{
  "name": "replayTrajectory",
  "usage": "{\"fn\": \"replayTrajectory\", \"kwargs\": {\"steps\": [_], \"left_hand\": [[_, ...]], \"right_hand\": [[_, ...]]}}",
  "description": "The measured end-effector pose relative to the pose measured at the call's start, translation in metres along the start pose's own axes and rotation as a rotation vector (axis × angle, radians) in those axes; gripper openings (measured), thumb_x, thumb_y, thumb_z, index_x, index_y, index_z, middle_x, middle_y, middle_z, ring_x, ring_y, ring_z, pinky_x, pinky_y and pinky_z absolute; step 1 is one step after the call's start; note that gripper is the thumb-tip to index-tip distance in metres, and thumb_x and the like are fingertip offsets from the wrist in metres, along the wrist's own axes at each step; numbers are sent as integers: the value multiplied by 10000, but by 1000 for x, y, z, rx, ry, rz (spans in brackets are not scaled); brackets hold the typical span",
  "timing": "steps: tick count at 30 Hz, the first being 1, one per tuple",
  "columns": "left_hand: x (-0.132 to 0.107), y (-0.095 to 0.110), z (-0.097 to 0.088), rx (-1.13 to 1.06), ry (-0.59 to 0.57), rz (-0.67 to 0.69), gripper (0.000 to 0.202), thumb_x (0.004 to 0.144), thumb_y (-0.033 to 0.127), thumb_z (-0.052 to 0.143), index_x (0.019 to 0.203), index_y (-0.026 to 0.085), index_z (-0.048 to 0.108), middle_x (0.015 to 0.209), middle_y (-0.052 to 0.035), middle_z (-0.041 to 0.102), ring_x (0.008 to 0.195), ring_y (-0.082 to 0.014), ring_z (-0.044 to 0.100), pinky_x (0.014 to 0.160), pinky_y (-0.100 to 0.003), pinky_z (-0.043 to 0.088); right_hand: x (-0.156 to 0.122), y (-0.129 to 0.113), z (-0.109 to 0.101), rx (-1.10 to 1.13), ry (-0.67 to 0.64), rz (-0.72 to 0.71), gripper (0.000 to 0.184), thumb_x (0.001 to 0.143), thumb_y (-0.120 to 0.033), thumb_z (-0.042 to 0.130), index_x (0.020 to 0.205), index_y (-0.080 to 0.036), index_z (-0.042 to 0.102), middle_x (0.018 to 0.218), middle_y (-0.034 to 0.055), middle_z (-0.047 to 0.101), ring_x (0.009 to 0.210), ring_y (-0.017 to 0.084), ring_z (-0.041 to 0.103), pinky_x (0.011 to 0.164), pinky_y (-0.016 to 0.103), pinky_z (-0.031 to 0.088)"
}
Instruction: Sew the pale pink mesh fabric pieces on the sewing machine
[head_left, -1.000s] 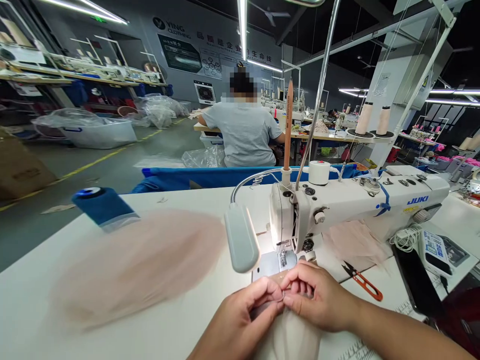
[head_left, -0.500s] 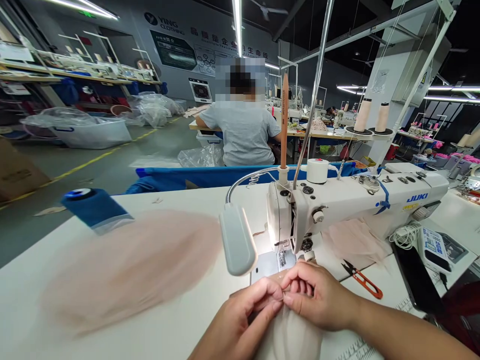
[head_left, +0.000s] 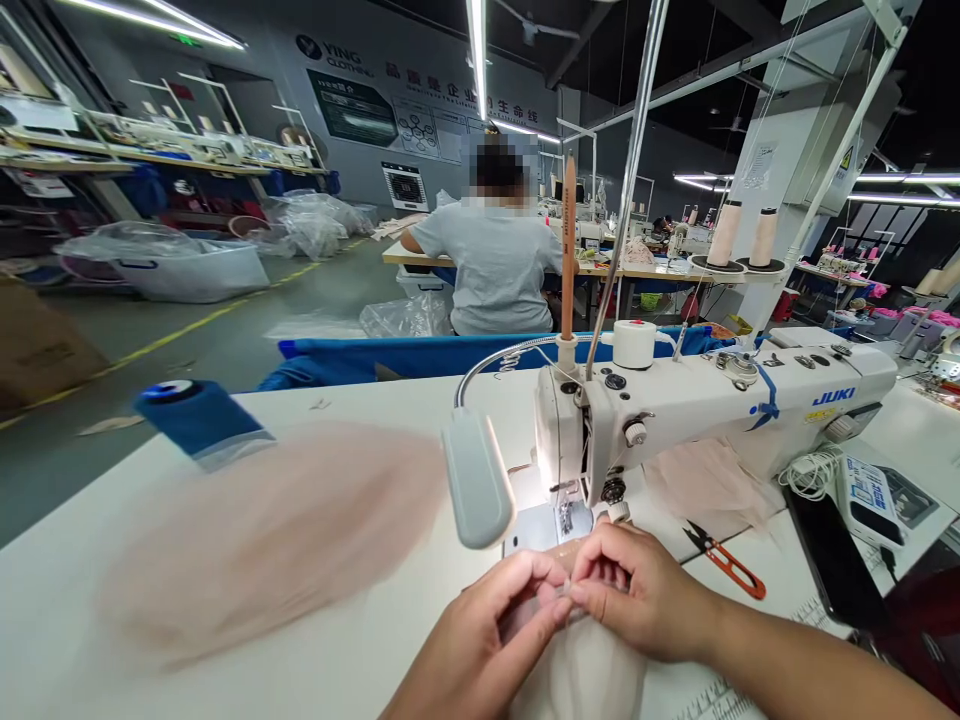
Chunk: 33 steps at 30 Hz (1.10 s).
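Just in front of the needle area of a white sewing machine [head_left: 705, 400], both hands pinch the edge of a sheer pale fabric [head_left: 592, 665]. Thumb and fingers of my left hand [head_left: 506, 625] are closed on it from the left. My right hand [head_left: 641, 595] pinches the same edge from the right, its fingertips meeting those of the left. The fabric hangs below the hands toward the table's near edge. Bright light falls on the metal needle plate [head_left: 536, 527], beyond my fingers. A grey lamp head [head_left: 478, 480] hangs left of the needle.
Sheer pinkish fabric [head_left: 285, 540] lies spread on the left of the table, near a blue thread cone [head_left: 199, 415]. More pink fabric [head_left: 709, 480] lies under the machine arm. Orange-handled thread snips [head_left: 726, 562] and a black phone [head_left: 836, 550] are at right. A person [head_left: 499, 265] sits ahead.
My view has shifted slightly, so the left-side background sits a little further right. Both hands stay at the fabric edge, with the left fingers moved slightly.
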<state>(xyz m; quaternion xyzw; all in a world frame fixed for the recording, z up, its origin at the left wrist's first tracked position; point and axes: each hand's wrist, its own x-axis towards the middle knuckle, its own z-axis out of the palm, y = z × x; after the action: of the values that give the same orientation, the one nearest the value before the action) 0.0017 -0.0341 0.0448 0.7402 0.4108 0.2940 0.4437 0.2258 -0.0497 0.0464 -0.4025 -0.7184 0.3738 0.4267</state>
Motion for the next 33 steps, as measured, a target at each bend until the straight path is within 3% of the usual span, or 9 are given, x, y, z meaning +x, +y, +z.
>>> {"fn": "replayTrajectory", "kwargs": {"steps": [3, 9, 17, 24, 33], "left_hand": [[1, 4, -1, 30, -4, 30, 379, 1027, 561, 583, 891, 258, 767, 879, -24, 757, 841, -233, 716, 761, -285, 553], [2, 5, -4, 30, -40, 81, 313, 1030, 468, 597, 960, 293, 848, 977, -21, 808, 950, -234, 763, 870, -279, 578], [3, 10, -2, 58, -62, 133, 401, 1081, 448, 530, 841, 263, 794, 900, -32, 762, 878, -231, 731, 805, -275, 562], [7, -6, 6, 78, -33, 207, 488, 1096, 491, 476, 763, 245, 736, 825, -40, 729, 794, -224, 698, 732, -279, 540], [6, -3, 4, 36, -30, 194, 348, 1077, 484, 546, 1032, 301, 838, 977, -37, 792, 930, -247, 747, 850, -299, 585]], "right_hand": [[0, -2, -1, 22, -8, 28, 117, 953, -327, 710, 952, -230, 644, 812, -36, 572, 723, 154, 507, 710, 283, 433], [0, -4, -2, -14, -23, 47, 141, 955, -286, 727, 1084, -231, 714, 844, -33, 592, 748, 155, 522, 755, 290, 471], [-1, -2, 0, -42, -27, 62, 166, 912, -238, 753, 1077, -237, 731, 868, -22, 616, 763, 162, 524, 778, 296, 501], [-2, 4, 1, 14, -20, 28, 141, 926, -215, 759, 1062, -245, 738, 868, -17, 611, 785, 169, 556, 767, 286, 510], [-3, 5, 0, -65, -10, 53, 100, 935, -248, 783, 935, -237, 684, 881, -10, 635, 804, 172, 578, 795, 302, 514]]}}
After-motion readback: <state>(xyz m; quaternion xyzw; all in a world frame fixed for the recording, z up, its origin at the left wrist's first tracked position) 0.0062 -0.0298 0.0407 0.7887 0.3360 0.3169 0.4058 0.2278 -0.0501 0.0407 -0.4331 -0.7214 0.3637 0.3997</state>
